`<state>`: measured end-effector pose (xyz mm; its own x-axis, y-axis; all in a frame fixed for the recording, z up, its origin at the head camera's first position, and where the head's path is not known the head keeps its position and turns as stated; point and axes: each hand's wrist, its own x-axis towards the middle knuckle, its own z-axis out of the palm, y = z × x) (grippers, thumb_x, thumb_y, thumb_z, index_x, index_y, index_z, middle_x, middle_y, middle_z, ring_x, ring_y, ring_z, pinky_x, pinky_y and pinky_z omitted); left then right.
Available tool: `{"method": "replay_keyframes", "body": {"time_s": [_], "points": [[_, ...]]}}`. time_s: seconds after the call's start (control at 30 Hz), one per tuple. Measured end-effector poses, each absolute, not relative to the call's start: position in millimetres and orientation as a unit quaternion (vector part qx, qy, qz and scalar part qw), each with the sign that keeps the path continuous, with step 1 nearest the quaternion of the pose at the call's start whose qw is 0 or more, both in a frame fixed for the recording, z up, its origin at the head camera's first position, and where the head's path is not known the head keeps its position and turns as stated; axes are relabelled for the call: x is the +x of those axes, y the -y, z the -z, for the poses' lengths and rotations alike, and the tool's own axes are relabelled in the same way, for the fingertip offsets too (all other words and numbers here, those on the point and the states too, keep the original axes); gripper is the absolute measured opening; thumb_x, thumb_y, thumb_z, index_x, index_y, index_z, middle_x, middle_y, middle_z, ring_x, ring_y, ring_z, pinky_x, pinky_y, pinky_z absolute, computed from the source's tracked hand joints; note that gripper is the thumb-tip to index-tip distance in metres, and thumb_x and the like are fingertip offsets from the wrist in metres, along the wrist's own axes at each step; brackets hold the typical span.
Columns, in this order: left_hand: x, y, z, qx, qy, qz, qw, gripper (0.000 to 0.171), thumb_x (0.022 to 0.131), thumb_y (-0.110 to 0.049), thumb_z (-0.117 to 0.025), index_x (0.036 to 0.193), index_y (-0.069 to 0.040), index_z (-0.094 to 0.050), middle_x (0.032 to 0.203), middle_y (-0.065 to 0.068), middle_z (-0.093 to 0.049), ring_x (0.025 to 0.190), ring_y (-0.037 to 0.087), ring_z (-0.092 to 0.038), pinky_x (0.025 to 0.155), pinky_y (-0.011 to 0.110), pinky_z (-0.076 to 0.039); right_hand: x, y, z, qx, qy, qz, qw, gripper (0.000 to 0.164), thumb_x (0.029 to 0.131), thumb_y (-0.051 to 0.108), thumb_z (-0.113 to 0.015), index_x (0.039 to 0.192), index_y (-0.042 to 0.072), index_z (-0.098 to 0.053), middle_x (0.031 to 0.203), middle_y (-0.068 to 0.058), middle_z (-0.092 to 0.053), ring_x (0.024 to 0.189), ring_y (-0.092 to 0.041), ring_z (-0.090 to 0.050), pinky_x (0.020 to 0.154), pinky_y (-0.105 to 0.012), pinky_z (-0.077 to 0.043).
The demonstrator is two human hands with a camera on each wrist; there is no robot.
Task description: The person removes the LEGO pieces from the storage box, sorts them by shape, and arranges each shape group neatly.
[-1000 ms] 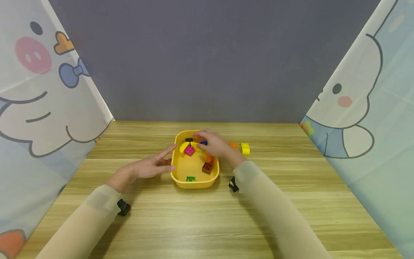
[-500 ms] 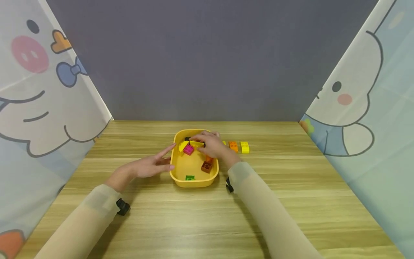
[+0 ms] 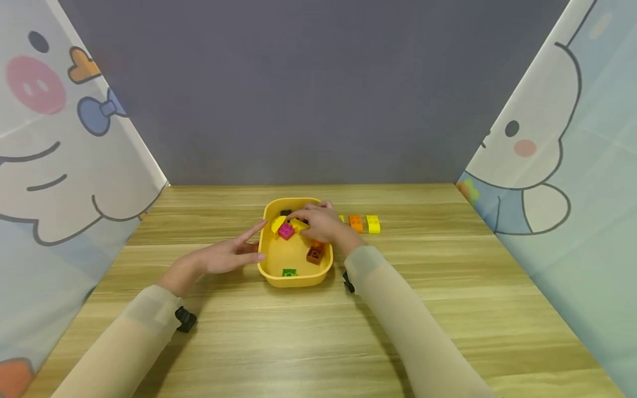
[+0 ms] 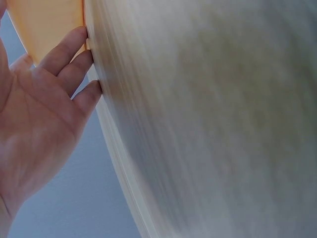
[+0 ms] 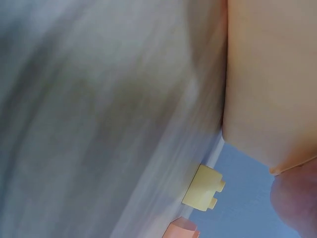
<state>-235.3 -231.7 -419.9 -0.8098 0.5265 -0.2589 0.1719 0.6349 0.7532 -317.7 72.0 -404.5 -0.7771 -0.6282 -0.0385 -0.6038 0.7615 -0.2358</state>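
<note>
A yellow plastic bin (image 3: 293,281) with toy building bricks in it stands on the table. My left hand (image 3: 221,258) is spread against its left side, thumb and index finger apart at the rim; the left wrist view shows fingertips at the outer wall. My right hand (image 3: 323,224) reaches over the right rim, thumb and index finger bent down beside a yellow brick (image 3: 298,225). I cannot tell whether they pinch it. Close by lie a magenta brick (image 3: 286,231) and another yellow piece (image 3: 278,224). The other right fingers' tips are hidden.
Also in the bin are a brown brick (image 3: 314,255), a green brick (image 3: 289,272) and a black piece (image 3: 286,213). Outside, right of it, an orange brick (image 3: 355,224) and a yellow brick (image 3: 373,224) stand in a row, with one more partly hidden by my right hand.
My right hand has shifted left and slightly nearer within the bin, uncovering more of the row of bricks outside. The left hand stays at the bin's side. The view has shifted slightly.
</note>
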Motion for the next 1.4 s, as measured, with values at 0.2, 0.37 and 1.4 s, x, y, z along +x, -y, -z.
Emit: {"method": "replay_keyframes", "body": {"time_s": [0.2, 0.37, 1.4], "points": [[-235.6, 232.1, 419.4, 0.198, -0.872, -0.38, 0.235, 0.093, 0.11, -0.056, -0.061, 0.175, -0.047, 0.004, 0.174, 0.027, -0.038, 0.162, 0.05, -0.036, 0.13, 0.074, -0.027, -319.0, -71.4, 404.3, -0.329, -0.937, 0.096, 0.065, 0.053, 0.11, 0.029, -0.069, 0.16, 0.041, -0.056, 0.153, 0.005, -0.068, 0.141, -0.021, -0.059, 0.126, -0.051, -0.025], [-236.1, 231.2, 419.9, 0.199, -0.872, -0.38, 0.237, 0.093, 0.11, -0.056, -0.061, 0.175, -0.047, 0.004, 0.174, 0.027, -0.038, 0.162, 0.051, -0.036, 0.129, 0.075, -0.027, -320.2, -73.3, 405.9, -0.324, -0.935, 0.121, 0.071, 0.051, 0.11, 0.033, -0.069, 0.159, 0.043, -0.056, 0.142, 0.003, -0.07, 0.13, -0.02, -0.063, 0.136, -0.054, -0.021], [-234.9, 232.1, 417.9, 0.191, -0.875, -0.376, 0.237, 0.094, 0.109, -0.06, -0.061, 0.175, -0.049, 0.005, 0.175, 0.024, -0.037, 0.162, 0.051, -0.035, 0.13, 0.078, -0.02, -310.5, -103.5, 385.9, -0.326, -0.842, 0.426, 0.061, 0.052, 0.105, 0.004, -0.074, 0.153, 0.018, -0.058, 0.149, -0.016, -0.059, 0.119, -0.034, -0.074, 0.1, -0.047, -0.064]]}}
